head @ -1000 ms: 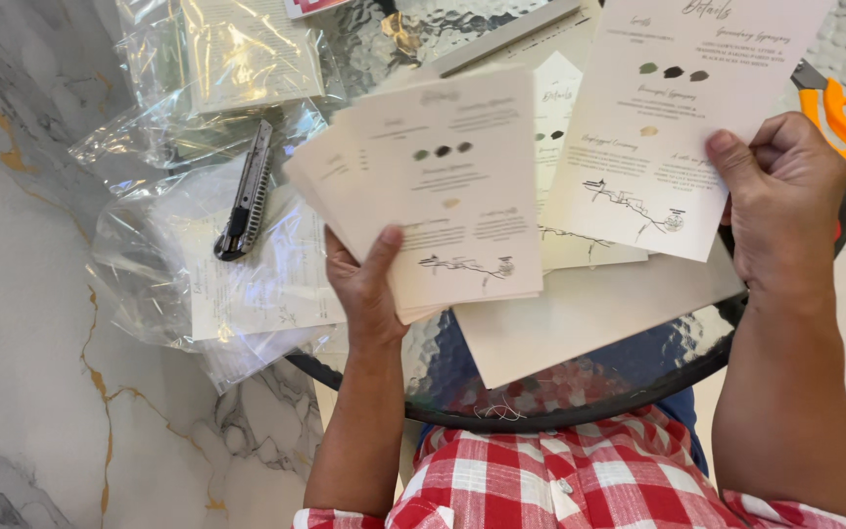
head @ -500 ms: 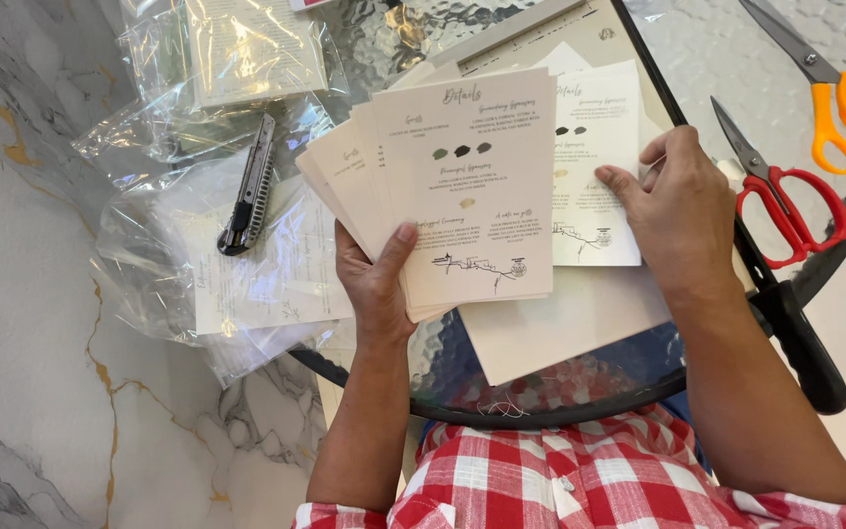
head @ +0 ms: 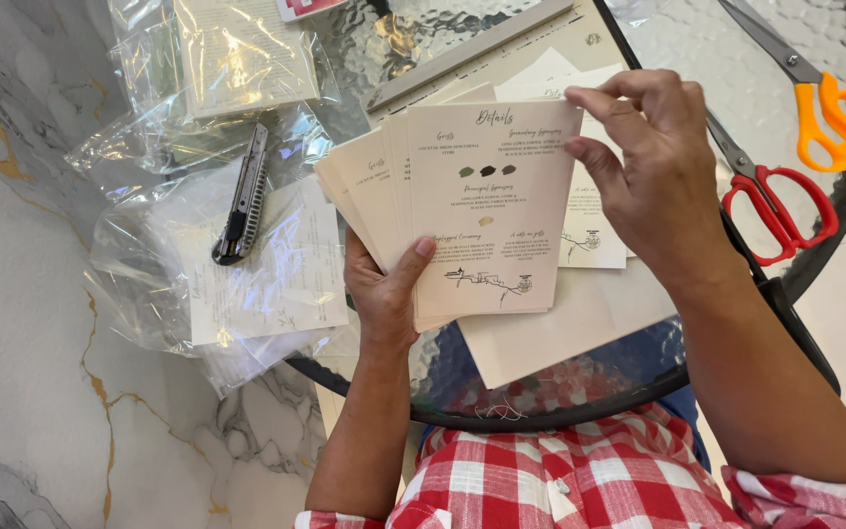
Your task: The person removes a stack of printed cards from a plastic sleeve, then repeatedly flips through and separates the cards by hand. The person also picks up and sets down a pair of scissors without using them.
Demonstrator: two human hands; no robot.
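Head view over a round glass table (head: 736,323) beside a marbled floor. The left hand (head: 384,294) holds a fanned stack of cream printed cards (head: 423,216) from below, thumb pressed across the lower front of the top card and the other fingers hidden behind; the fan offsets the edges so that each card can be picked out singly. The right hand (head: 653,171) meets the stack at its upper right corner, thumb and forefinger closed in a pinch on the top card's edge (head: 565,122), the remaining fingers curled. The stack hangs just above the near middle of the table, over a plain cream sheet (head: 580,318) and another printed card (head: 589,230) lying flat beneath it. Toward the left edge, clear plastic sleeves (head: 198,274) with more cards inside lie opened, a utility knife (head: 242,196) resting on top, apparently weighing them down. Along the right edge lie red-handled scissors (head: 775,206) and orange-handled scissors (head: 824,93), set apart from the paper. A metal ruler (head: 472,54) lies slantwise at the far edge.
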